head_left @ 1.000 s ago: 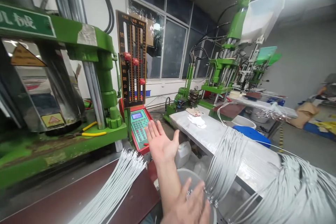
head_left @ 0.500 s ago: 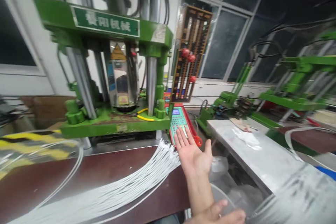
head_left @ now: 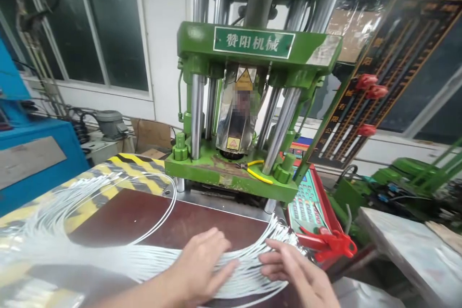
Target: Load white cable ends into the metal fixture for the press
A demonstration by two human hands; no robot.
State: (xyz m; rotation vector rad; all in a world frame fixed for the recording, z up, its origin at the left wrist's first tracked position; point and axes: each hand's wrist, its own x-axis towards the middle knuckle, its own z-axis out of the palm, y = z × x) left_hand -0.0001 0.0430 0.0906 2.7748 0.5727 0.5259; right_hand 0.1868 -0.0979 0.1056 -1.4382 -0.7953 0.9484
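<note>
here the green press point(head_left: 249, 106) fills the middle, its columns rising from a base that stands at the far edge of the brown table point(head_left: 151, 216). the table bears a wide fan of white cords point(head_left: 119, 260), laid flat so their metal-tipped ends gather at the right, near the press. a blue cabinet point(head_left: 32, 159) sits to the left, a dark gauge board point(head_left: 378, 86) leans to the right, and a second table point(head_left: 407, 250) lies beyond. below the board a keypad point(head_left: 306, 207) slopes toward the person, with red clips point(head_left: 332, 245) just beside the cord tips. yellow pliers point(head_left: 252, 171) rest on the press base. the left hand point(head_left: 202, 269) lies flat, fingers spread, pressing the cords down. the right hand point(head_left: 299, 274) is open too, fingertips touching the bundle near its ends.
</note>
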